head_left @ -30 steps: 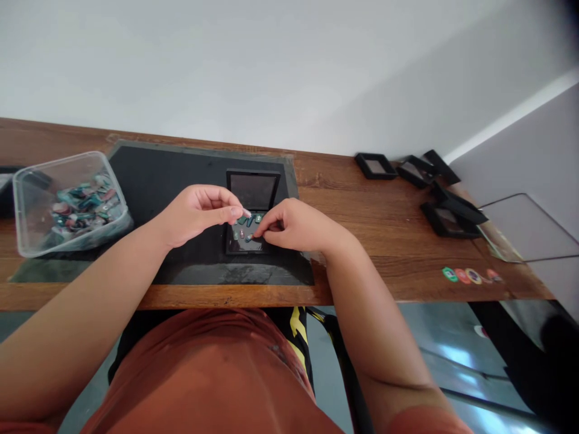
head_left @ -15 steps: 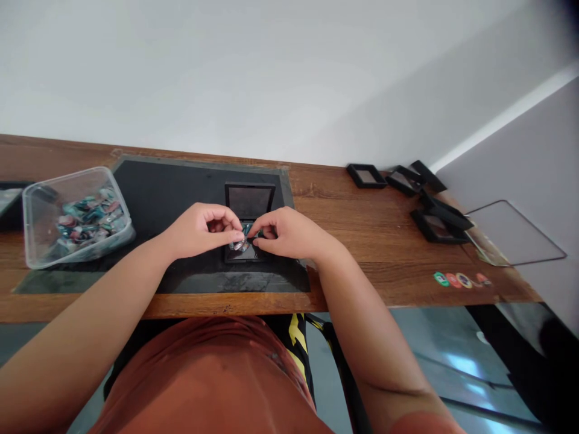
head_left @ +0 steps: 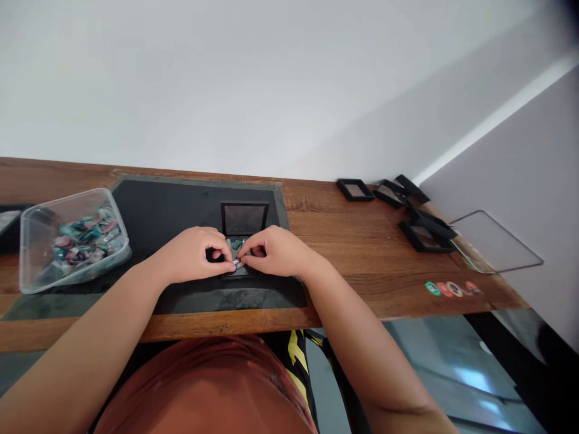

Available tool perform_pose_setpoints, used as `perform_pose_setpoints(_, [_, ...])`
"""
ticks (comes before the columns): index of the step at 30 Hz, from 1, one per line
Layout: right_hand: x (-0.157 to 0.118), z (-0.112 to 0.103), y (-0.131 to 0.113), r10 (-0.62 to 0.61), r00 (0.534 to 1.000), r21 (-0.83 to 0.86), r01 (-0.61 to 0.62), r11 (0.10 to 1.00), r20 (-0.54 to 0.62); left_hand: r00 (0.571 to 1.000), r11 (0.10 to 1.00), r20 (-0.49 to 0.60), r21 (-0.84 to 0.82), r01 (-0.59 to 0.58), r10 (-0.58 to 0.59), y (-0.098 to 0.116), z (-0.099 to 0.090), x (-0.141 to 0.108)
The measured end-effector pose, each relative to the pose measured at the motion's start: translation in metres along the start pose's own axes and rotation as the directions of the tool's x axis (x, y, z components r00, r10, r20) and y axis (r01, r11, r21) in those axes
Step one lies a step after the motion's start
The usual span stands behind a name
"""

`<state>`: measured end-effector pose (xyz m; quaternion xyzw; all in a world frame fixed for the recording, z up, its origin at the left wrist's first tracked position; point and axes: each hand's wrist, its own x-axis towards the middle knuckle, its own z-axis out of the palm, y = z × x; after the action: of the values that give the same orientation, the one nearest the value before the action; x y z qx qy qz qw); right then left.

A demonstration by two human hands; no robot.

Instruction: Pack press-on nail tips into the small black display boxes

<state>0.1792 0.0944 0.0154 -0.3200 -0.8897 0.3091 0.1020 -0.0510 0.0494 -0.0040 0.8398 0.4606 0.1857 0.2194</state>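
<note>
An open black case (head_left: 245, 220) stands in front of me on the dark mat, its windowed lid raised at the back. Over its lower half, my left hand (head_left: 199, 256) pinches a small shiny packet (head_left: 237, 263) between thumb and forefinger. From the other side my right hand (head_left: 275, 253) has its thumb and forefinger closed on the same packet. A teal-green piece (head_left: 236, 244) shows inside the case, just behind the fingertips. Fingers cover much of the packet and the case, so the packet's contents cannot be made out.
Left of my hands sits a clear plastic tub (head_left: 72, 241) of many small glossy pieces. A black mat (head_left: 158, 205) covers part of the wooden table (head_left: 339, 241). Several black cases (head_left: 425, 235) lie at the right, with round stickers (head_left: 452, 289) nearer the front edge.
The view has tilted up slightly, so everything sits lower. My fingertips have shifted toward the front of the case, and the teal-green piece behind them shows more clearly.
</note>
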Motion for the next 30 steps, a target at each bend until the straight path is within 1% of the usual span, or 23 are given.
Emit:
perform_pose_setpoints(11, [0.0005, -0.0005, 0.0, 0.012, 1.0, -0.115, -0.014, 0.993, -0.011, 0.998, 0.997, -0.019, -0.033, -0.065, 0.064, 0.0022, 0.0025, 0.0011])
perform_pose_setpoints(16, [0.0002, 0.0001, -0.0013, 0.028, 0.999, -0.141, -0.032, 0.989, -0.028, 0.998, 0.997, -0.021, -0.033, -0.063, 0.062, 0.0026, 0.0054, 0.0022])
perform_pose_setpoints(23, [-0.0033, -0.0031, -0.0043, 0.058, 0.997, -0.181, -0.066, 0.981, -0.051, 0.998, 1.0, -0.055, 0.011, -0.013, 0.013, 0.0046, 0.005, 0.0011])
perform_pose_setpoints(30, [-0.0064, -0.0063, -0.0062, 0.068, 0.997, -0.173, -0.073, 0.982, -0.036, 0.998, 0.998, -0.012, 0.006, -0.056, 0.056, 0.0053, 0.0051, 0.0015])
